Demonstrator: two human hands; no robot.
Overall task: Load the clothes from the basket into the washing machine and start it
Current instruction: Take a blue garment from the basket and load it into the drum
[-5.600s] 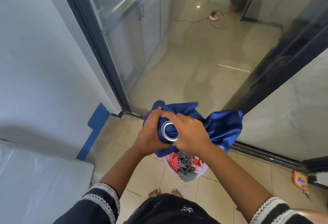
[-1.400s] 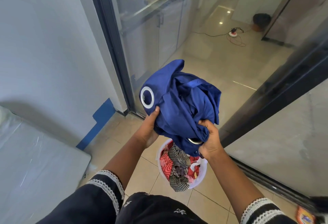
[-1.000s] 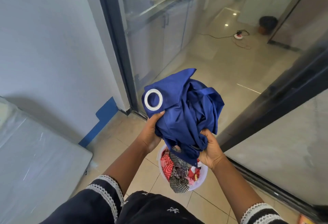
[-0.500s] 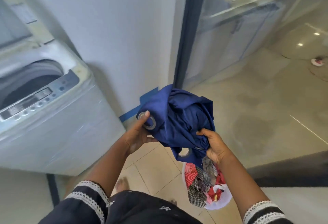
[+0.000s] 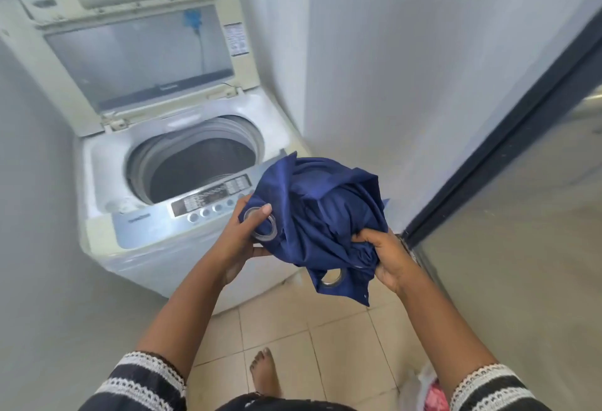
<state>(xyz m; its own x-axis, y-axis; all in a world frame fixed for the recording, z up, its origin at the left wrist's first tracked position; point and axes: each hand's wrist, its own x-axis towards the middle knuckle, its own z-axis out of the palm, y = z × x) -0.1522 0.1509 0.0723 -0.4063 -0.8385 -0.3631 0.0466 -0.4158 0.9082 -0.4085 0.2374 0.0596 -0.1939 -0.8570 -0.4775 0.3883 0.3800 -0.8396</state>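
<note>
I see my left hand (image 5: 242, 236) and right hand (image 5: 386, 255) gripping a bunched blue cloth (image 5: 321, 215) just in front of the washing machine (image 5: 156, 215), its lid (image 5: 130, 42) raised and drum (image 5: 198, 166) open.

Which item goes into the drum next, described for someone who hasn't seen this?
Find the white top-loading washing machine with its lid raised. In front of its control panel, both hands clutch a bunched dark blue cloth. Metal eyelet rings mark it out.

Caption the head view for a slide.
Both hands, left and right, carry a bundled blue curtain toward the open washing machine.
</note>
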